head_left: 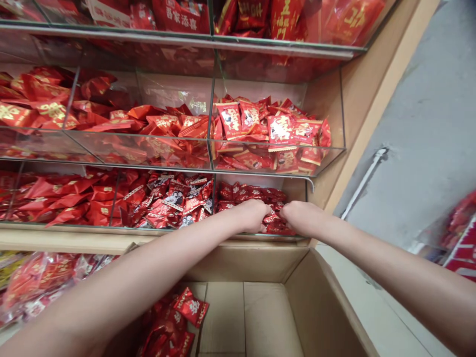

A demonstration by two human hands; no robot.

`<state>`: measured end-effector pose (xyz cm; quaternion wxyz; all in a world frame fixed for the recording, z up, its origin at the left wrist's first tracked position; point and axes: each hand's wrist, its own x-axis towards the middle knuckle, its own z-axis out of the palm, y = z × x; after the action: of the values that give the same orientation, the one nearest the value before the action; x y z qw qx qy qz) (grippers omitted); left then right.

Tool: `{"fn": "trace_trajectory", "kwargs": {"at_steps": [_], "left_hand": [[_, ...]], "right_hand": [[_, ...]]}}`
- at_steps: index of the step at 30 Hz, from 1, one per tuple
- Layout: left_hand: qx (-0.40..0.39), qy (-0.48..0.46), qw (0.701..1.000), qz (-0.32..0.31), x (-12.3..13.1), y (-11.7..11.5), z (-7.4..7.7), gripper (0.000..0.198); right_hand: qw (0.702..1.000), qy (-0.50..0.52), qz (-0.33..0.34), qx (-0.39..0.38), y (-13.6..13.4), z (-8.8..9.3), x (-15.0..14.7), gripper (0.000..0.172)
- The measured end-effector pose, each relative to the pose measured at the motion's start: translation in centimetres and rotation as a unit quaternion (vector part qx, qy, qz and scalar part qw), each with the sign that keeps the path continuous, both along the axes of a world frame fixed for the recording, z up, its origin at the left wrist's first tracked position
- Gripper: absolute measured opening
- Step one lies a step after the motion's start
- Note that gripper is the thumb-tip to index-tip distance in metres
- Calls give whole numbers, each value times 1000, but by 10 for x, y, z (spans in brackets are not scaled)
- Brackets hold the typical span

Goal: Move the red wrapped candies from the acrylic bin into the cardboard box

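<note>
My left hand (253,216) reaches into the bottom right bin, its fingers curled in among small red wrapped candies (253,192). Just to its right, my right hand (303,218) is closed at the same pile, with its fingertips partly hidden against the wrappers. A few candies show in the narrow gap between both hands. Below my forearms stands an open cardboard box (323,302), where red candy packets (191,306) lettered in white lie to the left. My left forearm hides part of that box.
Clear dividers split the shelves into bins of red packets (178,196). Above my hands, a transparent front panel (275,159) edges the middle shelf, with a small hook (311,184) below it. A wooden side panel (357,148) and grey wall (427,124) stand right. Bagged goods (44,277) lie lower left.
</note>
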<state>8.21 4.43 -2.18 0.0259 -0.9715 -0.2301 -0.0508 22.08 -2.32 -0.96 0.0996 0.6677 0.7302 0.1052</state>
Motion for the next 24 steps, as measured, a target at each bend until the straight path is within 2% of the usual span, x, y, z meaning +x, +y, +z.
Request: {"fn": "trace_trajectory", "kwargs": {"at_steps": [5, 10, 16, 20, 24], "left_hand": [[-23, 22, 999, -15, -2, 3, 6, 32], [-16, 22, 1000, -2, -3, 8, 3, 27], [-30, 59, 998, -9, -7, 11, 9, 40], [-19, 73, 997, -9, -5, 10, 10, 34], [4, 64, 998, -12, -3, 11, 4, 28]], "right_hand": [[998, 26, 50, -1, 3, 0, 4, 20], [996, 18, 80, 26, 8, -2, 2, 27], [995, 8, 92, -37, 11, 4, -3, 31], [993, -14, 117, 8, 13, 1, -1, 31], [988, -8, 146, 47, 14, -7, 5, 29]]}}
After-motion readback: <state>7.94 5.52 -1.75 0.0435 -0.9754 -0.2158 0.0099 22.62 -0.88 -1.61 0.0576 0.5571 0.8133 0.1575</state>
